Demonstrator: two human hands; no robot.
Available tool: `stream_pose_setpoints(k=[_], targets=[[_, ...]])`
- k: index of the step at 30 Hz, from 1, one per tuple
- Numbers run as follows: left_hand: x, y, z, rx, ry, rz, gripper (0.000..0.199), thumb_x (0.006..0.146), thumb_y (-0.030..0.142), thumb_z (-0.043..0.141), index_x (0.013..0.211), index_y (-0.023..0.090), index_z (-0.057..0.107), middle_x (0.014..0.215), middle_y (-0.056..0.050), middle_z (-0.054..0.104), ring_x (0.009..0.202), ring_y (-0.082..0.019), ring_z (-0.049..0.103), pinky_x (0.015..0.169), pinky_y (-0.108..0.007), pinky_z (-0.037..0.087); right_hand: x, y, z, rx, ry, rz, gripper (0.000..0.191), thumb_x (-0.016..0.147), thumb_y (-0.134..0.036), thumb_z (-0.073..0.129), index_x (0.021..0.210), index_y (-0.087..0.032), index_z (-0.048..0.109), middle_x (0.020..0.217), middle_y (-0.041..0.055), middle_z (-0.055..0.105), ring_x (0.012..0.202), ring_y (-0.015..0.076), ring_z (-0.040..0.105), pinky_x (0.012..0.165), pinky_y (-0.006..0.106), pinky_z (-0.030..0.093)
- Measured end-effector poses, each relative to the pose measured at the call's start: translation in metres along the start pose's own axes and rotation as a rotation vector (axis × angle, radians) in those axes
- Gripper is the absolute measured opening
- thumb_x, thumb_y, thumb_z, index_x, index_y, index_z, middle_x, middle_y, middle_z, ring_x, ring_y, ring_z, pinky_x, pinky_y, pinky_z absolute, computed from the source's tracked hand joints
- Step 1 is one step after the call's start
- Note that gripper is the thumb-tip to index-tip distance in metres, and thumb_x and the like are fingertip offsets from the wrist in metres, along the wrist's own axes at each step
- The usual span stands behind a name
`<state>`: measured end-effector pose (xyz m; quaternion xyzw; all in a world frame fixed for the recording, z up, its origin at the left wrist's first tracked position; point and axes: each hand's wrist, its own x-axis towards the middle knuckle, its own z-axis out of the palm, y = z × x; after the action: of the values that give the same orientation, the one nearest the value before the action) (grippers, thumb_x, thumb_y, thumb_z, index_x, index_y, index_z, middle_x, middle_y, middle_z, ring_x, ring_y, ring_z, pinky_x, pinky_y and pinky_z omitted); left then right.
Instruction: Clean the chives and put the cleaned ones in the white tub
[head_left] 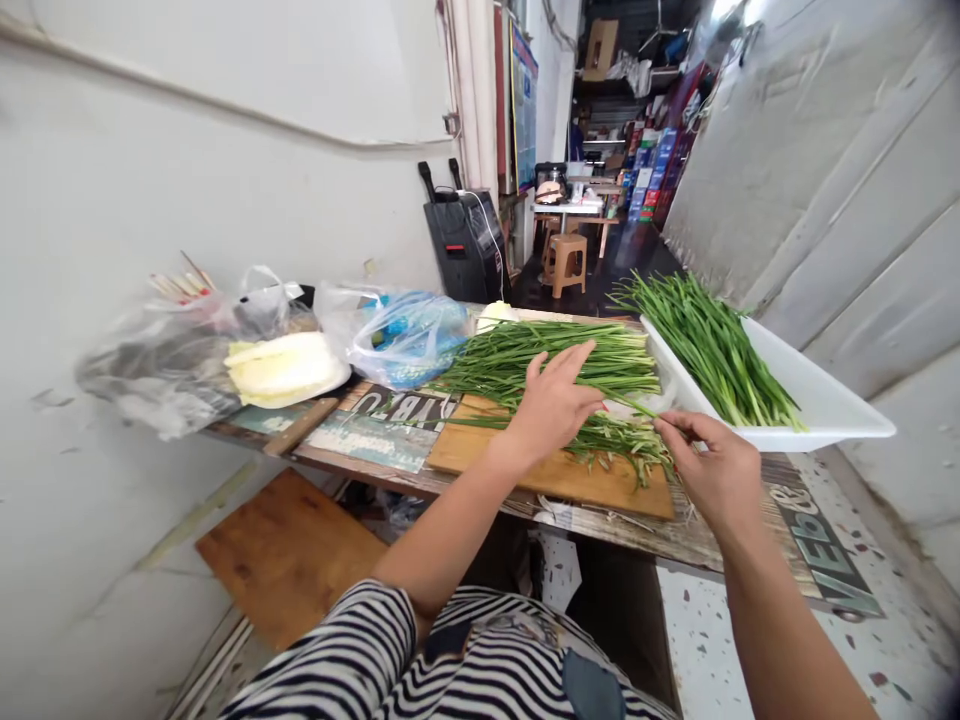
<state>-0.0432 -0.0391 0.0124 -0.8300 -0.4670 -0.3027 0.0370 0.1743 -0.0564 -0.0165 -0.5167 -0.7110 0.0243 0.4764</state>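
A thick layer of long green garlic chives point(517, 350) lies over a wooden cutting board point(480, 450) and the table behind it. Over the chives is my left hand point(551, 405), its fingers stretched out and apart. My right hand point(709, 455) pinches the pale end of a chive stalk point(637, 404) between thumb and fingers, at the board's right side. That stalk runs back toward my left hand; whether the left fingers touch it is hard to see. Loose trimmed bits and shorter stalks point(637, 450) lie on the board between my hands.
A white tray point(832, 400) with more chives stands to the right. Leftward on the table point(390, 435) are a knife handle point(300, 427), cut napa cabbage point(289, 368), and plastic bags point(409, 335). A black speaker point(465, 245) stands beyond the table; a wooden board point(292, 555) is below its left edge.
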Motion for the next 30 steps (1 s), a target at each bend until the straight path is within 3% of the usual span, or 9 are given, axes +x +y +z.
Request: stream_pose_setpoints(k=[3,5,8,12,17,23,27,30], targets=[[0.006,0.016,0.004,-0.007,-0.091,0.173,0.028,0.097,0.026,0.042,0.113,0.023,0.064,0.140,-0.013,0.053,0.134,-0.026,0.044,0.113,-0.052,0.023,-0.005,-0.004,0.002,-0.021,-0.054,-0.094,0.026,0.088,-0.041,0.057,0.079,-0.020,0.070,0.075,0.0041,0.073,0.061,0.0159,0.064,0.061,0.028,0.049],[0.010,0.019,0.007,-0.025,-0.244,0.279,0.030,0.098,0.023,0.036,0.107,0.020,0.065,0.113,-0.010,0.067,0.112,-0.021,0.059,0.107,-0.044,0.034,-0.008,-0.005,0.002,-0.067,-0.081,-0.164,0.029,0.089,-0.042,0.057,0.076,-0.020,0.069,0.072,0.0043,0.072,0.061,0.0161,0.064,0.059,0.027,0.047],[0.013,0.016,0.008,-0.043,-0.373,0.328,0.034,0.099,0.022,0.033,0.092,0.016,0.066,0.090,-0.006,0.066,0.087,-0.017,0.061,0.084,-0.030,0.044,-0.009,-0.004,-0.001,-0.129,-0.150,-0.218,0.035,0.092,-0.045,0.053,0.071,-0.020,0.067,0.066,0.0039,0.069,0.060,0.0159,0.063,0.058,0.026,0.044],[0.007,0.005,0.003,-0.042,-0.374,0.350,0.031,0.098,0.021,0.037,0.086,0.017,0.065,0.085,-0.004,0.061,0.082,-0.016,0.056,0.075,-0.026,0.040,-0.005,-0.005,-0.008,-0.062,-0.355,-0.239,0.041,0.095,-0.046,0.046,0.067,-0.021,0.064,0.063,0.0025,0.067,0.056,0.0145,0.061,0.056,0.025,0.043],[-0.005,-0.004,-0.008,-0.017,-0.348,0.301,0.031,0.099,0.022,0.037,0.084,0.017,0.064,0.082,-0.003,0.059,0.079,-0.015,0.053,0.070,-0.026,0.038,0.004,-0.008,-0.011,0.068,-0.530,-0.188,0.031,0.094,-0.039,0.047,0.077,-0.021,0.066,0.070,0.0019,0.068,0.062,0.0149,0.062,0.058,0.025,0.047],[-0.008,-0.003,-0.021,-0.003,-0.312,0.228,0.029,0.099,0.035,0.043,0.114,0.021,0.063,0.091,-0.005,0.062,0.087,-0.016,0.058,0.074,-0.025,0.043,0.015,-0.020,0.002,0.103,-0.471,-0.243,0.026,0.093,-0.033,0.047,0.086,-0.019,0.069,0.082,0.0073,0.072,0.074,0.0189,0.065,0.070,0.031,0.051],[-0.010,-0.004,-0.027,0.032,-0.293,0.163,0.030,0.099,0.031,0.041,0.102,0.018,0.068,0.089,-0.005,0.066,0.085,-0.016,0.062,0.073,-0.024,0.045,0.012,-0.014,0.009,0.210,-0.444,-0.199,0.029,0.095,-0.032,0.045,0.104,-0.018,0.069,0.082,0.0065,0.071,0.071,0.0166,0.064,0.068,0.030,0.053],[-0.012,-0.007,-0.032,0.002,-0.218,0.089,0.030,0.099,0.028,0.041,0.100,0.016,0.069,0.093,-0.007,0.070,0.087,-0.018,0.064,0.077,-0.027,0.047,0.007,-0.006,0.012,0.257,-0.340,-0.089,0.033,0.095,-0.034,0.044,0.114,-0.018,0.066,0.083,0.0055,0.070,0.066,0.0148,0.064,0.065,0.030,0.055]])
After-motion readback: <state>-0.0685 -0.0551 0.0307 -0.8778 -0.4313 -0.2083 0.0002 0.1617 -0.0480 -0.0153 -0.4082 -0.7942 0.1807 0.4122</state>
